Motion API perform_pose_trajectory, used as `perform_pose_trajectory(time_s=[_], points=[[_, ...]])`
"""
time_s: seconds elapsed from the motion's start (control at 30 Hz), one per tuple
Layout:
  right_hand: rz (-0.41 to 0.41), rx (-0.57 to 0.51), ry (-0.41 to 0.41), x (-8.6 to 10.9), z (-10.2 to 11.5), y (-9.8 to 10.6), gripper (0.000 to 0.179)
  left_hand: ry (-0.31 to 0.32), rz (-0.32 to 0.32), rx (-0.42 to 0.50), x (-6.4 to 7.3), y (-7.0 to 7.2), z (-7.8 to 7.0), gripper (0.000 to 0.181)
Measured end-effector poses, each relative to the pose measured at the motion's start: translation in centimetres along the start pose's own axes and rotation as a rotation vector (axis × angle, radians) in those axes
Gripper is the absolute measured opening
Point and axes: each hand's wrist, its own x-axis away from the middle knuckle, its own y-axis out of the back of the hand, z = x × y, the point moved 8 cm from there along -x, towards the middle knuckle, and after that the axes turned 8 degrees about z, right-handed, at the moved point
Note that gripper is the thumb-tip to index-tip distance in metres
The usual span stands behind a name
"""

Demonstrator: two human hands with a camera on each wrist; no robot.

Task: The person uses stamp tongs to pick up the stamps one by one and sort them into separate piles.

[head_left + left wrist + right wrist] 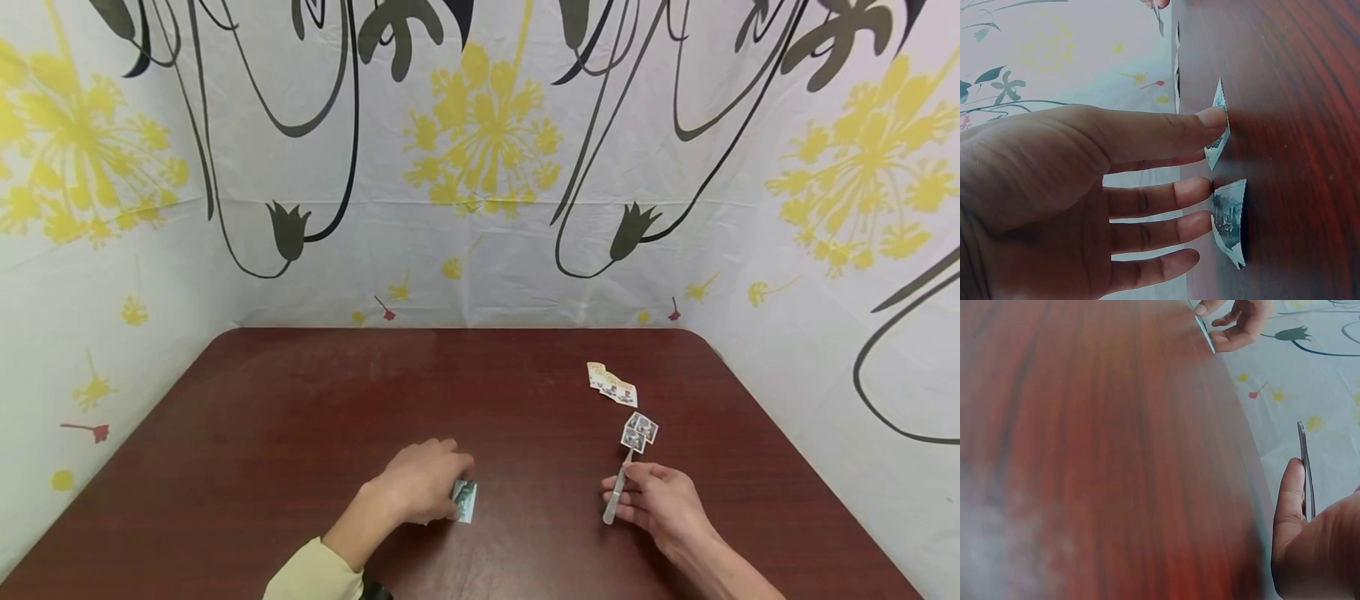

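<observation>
My left hand (pixel 427 483) is low over the table, pinching a teal postage stamp (pixel 1216 147) between thumb and index finger. In the left wrist view, a second teal stamp (pixel 1229 222) lies by the middle and ring fingertips. The head view has the hand partly covering the teal stamps. Further right, my right hand (pixel 671 504) holds metal tweezers (pixel 617 497) between thumb and fingers. Their tips point away from me, right at the near edge of a small cluster of grey stamps (pixel 642 427). Only the tweezers' rear end (pixel 1302 434) shows past the thumb in the right wrist view.
Behind the grey stamps, several yellowish stamps (pixel 613 386) lie overlapping in a slanted row. The dark red wooden table (pixel 300 400) has rounded far corners. White cloth (pixel 465 275) with printed flowers hangs along its back and sides.
</observation>
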Motion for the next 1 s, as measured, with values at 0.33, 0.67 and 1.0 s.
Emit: perform_pose_trajectory(time_s=[0.33, 0.67, 1.0], points=[[-0.010, -0.009, -0.018, -0.6, 0.1, 1.2, 0.033, -0.003, 0.000, 0.007, 0.1, 0.0, 0.0, 0.034], [-0.013, -0.024, -0.023, -0.9, 0.2, 2.1, 0.033, 0.002, 0.001, 0.004, 0.1, 0.0, 0.1, 0.033], [0.004, -0.057, -0.027, -1.4, 0.3, 2.7, 0.030, -0.005, -0.015, -0.007, 0.1, 0.0, 0.0, 0.034]])
